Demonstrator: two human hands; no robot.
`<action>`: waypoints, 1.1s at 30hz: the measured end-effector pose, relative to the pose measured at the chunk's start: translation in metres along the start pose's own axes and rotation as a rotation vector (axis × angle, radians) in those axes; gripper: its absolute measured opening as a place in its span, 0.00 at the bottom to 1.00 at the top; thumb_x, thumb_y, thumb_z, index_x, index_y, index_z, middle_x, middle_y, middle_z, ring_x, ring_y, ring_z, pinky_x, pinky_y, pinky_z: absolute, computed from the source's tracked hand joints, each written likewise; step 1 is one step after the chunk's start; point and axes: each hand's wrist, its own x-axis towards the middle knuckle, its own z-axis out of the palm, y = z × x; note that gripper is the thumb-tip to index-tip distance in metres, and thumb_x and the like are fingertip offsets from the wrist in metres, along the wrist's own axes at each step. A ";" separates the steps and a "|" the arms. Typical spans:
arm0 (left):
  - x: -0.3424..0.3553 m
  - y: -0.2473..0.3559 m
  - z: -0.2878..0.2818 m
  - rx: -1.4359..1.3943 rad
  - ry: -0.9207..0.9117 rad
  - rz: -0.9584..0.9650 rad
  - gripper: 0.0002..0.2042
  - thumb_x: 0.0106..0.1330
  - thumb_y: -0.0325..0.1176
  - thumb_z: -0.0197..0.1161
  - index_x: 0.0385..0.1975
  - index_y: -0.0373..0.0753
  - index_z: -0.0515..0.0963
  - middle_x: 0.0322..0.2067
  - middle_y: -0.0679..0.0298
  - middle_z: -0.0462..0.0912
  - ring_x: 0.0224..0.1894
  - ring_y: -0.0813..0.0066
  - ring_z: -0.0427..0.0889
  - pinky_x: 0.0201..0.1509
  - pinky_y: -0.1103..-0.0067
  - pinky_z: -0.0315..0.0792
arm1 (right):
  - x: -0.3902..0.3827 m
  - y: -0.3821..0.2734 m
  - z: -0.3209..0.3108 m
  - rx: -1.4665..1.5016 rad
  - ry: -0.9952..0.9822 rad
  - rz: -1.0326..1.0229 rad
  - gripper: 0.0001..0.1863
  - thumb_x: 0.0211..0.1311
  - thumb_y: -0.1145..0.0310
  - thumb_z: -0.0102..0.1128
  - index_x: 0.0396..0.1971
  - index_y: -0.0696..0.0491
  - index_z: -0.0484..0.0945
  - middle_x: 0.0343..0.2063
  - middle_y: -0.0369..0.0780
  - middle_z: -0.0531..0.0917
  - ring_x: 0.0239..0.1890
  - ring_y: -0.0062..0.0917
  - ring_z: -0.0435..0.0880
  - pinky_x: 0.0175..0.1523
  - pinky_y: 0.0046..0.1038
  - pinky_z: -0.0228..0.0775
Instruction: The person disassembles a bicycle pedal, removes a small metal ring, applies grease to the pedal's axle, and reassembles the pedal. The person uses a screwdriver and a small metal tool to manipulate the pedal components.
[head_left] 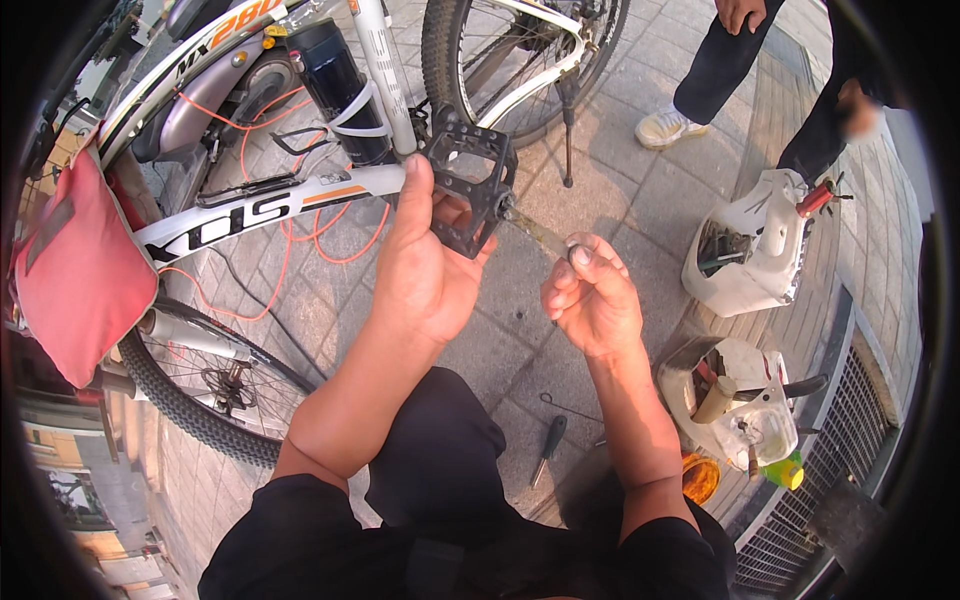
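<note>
My left hand [430, 265] is closed round a black bicycle pedal [463, 180] with a caged body and studded edges, thumb up along its near side. From the pedal's right end, at its axle, a slim metal wrench [535, 232] slants down to the right. My right hand [598, 300] pinches the far end of this wrench between thumb and fingers. How the wrench sits on the axle is too small to tell. Just behind the pedal is the frame of a white bicycle [330, 187], with a dark bottle [340, 95] in its cage.
A screwdriver [548, 450] lies on the paving below my right hand. At right stand two cut-open white plastic containers [740, 285] [690, 385] with tools, near an orange tub [701, 478] and a metal grating [840, 430]. Another person's shoe [668, 128] is at upper right; orange cord [285, 240] lies left.
</note>
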 end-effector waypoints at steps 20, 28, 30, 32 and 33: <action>-0.006 0.006 -0.002 -0.003 -0.018 0.077 0.15 0.79 0.55 0.65 0.44 0.50 0.81 0.34 0.76 0.84 0.34 0.82 0.79 0.37 0.75 0.74 | -0.010 -0.015 0.016 -0.225 -0.053 -0.275 0.07 0.76 0.75 0.60 0.47 0.61 0.82 0.29 0.47 0.88 0.26 0.34 0.89 0.32 0.35 0.86; -0.009 0.007 0.001 0.000 -0.037 0.096 0.15 0.79 0.55 0.65 0.44 0.49 0.81 0.33 0.75 0.83 0.34 0.82 0.80 0.37 0.75 0.74 | -0.010 -0.015 0.021 -0.262 -0.043 -0.284 0.06 0.76 0.76 0.59 0.46 0.62 0.82 0.29 0.47 0.88 0.26 0.33 0.89 0.32 0.34 0.86; -0.008 0.006 0.000 -0.011 -0.036 0.098 0.15 0.79 0.55 0.64 0.44 0.49 0.81 0.33 0.75 0.84 0.34 0.82 0.81 0.37 0.75 0.73 | -0.012 -0.018 0.024 -0.303 -0.008 -0.288 0.06 0.75 0.77 0.59 0.46 0.63 0.82 0.28 0.47 0.88 0.25 0.33 0.89 0.31 0.33 0.85; -0.003 0.005 -0.008 0.001 -0.057 0.129 0.16 0.80 0.55 0.63 0.43 0.49 0.82 0.34 0.74 0.85 0.35 0.82 0.82 0.37 0.76 0.73 | -0.014 -0.019 0.029 -0.332 0.029 -0.279 0.06 0.74 0.78 0.59 0.45 0.63 0.82 0.28 0.47 0.88 0.23 0.32 0.88 0.30 0.32 0.84; -0.002 0.005 -0.011 0.007 -0.069 0.144 0.16 0.80 0.55 0.63 0.43 0.48 0.82 0.35 0.73 0.86 0.35 0.81 0.82 0.37 0.76 0.73 | -0.015 -0.021 0.032 -0.344 0.052 -0.272 0.06 0.74 0.78 0.59 0.45 0.63 0.82 0.27 0.47 0.88 0.22 0.32 0.88 0.29 0.32 0.84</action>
